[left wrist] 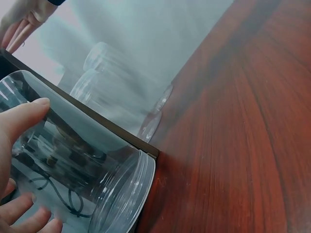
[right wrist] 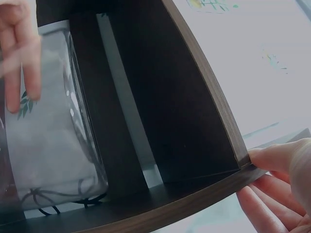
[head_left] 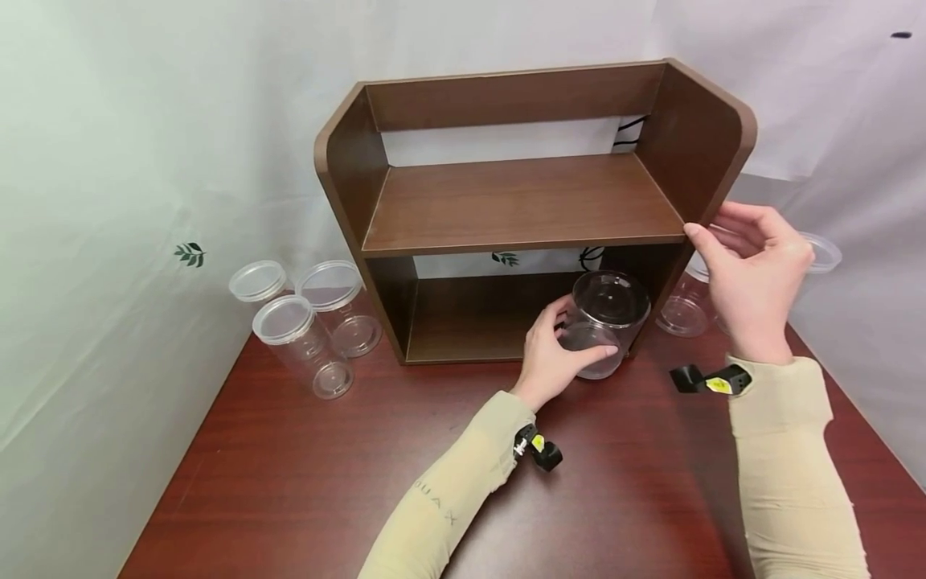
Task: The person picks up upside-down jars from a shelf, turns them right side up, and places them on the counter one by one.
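A clear plastic jar (head_left: pixel 613 310) is in my left hand (head_left: pixel 550 354), with the thumb in front and the fingers around its left side. It is at the right front of the lower compartment of a brown two-tier shelf (head_left: pixel 521 205). The left wrist view shows the jar's ridged end (left wrist: pixel 141 189) low, near the table; whether it touches cannot be told. My right hand (head_left: pixel 760 273) grips the front edge of the shelf's right side panel (right wrist: pixel 209 87), thumb on the inner side and fingers around the outside.
Several lidded clear jars (head_left: pixel 304 342) stand left of the shelf on the red-brown table (head_left: pixel 579 498). More clear jars (head_left: pixel 683 310) are right of it, partly behind my right hand. Black cables (head_left: pixel 592 257) show behind the shelf. White sheeting (head_left: pixel 181 121) surrounds the table.
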Action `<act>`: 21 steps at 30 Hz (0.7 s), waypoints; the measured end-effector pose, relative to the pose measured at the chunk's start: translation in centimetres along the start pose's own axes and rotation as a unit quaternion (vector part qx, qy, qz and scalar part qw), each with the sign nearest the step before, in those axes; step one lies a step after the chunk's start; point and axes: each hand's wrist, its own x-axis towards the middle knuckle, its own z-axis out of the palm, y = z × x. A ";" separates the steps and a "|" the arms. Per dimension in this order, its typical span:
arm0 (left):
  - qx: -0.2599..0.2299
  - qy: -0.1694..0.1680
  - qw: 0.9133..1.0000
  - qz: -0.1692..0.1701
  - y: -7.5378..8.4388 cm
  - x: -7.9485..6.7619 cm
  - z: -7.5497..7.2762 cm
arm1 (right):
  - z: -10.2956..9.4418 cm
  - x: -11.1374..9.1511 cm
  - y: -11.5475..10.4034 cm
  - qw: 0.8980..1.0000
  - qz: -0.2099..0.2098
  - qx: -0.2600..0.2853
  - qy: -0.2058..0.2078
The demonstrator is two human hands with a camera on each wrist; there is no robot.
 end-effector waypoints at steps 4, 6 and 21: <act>-0.012 0.000 1.000 0.001 0.1 -0.5 -0.2 | 0.0 -0.1 -0.1 1.000 -0.005 -0.001 0.002; -0.020 -0.001 1.000 -0.003 0.2 -0.7 -0.4 | 0.0 -0.1 -0.2 1.000 -0.004 -0.002 0.004; -0.087 0.015 0.996 0.005 1.2 -2.1 -2.6 | 0.0 -0.1 -0.1 1.000 -0.006 0.002 0.002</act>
